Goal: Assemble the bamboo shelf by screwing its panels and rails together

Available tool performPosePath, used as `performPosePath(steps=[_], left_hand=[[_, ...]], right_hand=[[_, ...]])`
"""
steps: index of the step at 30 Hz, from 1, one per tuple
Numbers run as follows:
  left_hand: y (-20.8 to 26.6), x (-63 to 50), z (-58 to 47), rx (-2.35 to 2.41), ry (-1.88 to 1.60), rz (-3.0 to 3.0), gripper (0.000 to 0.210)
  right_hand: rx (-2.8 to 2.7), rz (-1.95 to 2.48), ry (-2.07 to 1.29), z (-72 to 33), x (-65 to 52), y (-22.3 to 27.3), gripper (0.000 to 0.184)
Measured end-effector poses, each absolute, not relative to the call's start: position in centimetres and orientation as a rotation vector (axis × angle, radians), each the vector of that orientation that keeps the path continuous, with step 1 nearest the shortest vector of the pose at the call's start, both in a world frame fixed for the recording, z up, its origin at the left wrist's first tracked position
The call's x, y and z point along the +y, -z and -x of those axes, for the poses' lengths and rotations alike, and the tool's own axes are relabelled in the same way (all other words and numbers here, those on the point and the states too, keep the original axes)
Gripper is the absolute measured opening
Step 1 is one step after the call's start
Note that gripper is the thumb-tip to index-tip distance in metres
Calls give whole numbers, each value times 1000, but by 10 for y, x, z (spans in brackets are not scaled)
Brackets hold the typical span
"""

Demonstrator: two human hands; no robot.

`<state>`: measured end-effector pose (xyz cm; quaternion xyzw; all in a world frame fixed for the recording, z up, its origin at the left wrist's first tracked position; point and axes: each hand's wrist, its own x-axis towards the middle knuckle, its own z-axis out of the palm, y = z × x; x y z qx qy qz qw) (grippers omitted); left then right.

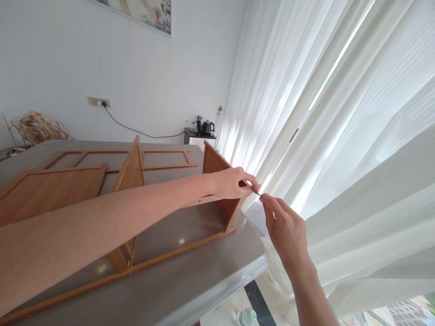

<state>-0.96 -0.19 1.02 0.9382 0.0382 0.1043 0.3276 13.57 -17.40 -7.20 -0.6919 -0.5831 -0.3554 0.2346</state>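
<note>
A wooden shelf frame (183, 248) lies on its side on the grey covered table (210, 280), with upright panels standing across it. My left hand (234, 183) reaches over to the top of the right end panel (215, 160). Its thumb and index finger pinch at the near end of a thin dark metal rod (257, 194), beside the panel's corner. From the right, my right hand (285, 226) grips the other end of this rod between thumb and fingertips. The rod's exact kind is too small to tell. My left forearm hides part of the frame.
White curtains (340, 136) hang close on the right. Beyond the table, a black kettle (207, 127) stands on a small cabinet (195, 140). Dried stalks (37, 127) lie at the far left. A clear plastic bottle (247, 317) is on the floor below the table edge.
</note>
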Motion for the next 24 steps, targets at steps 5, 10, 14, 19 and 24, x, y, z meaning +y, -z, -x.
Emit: performPosePath(steps=[5,10,14,19,24], left_hand=[[-9,-1,8,93,-273,-2457,25],[-10,-2,8,118,-293,-2463,24],[-11,-3,8,127,-289,-2461,26],[-10,-2,8,100,-294,-2468,25],[-9,-2,8,96,-326,-2459,25]], right_hand=[[-1511,1855,530,-129,-173,72,21],[-1328,1741,11,-120,-171,66,26],[-1323,1738,63,-117,-172,69,26],[-1366,1784,282,-119,-173,76,22],[-1448,1806,481,-125,-170,79,21]])
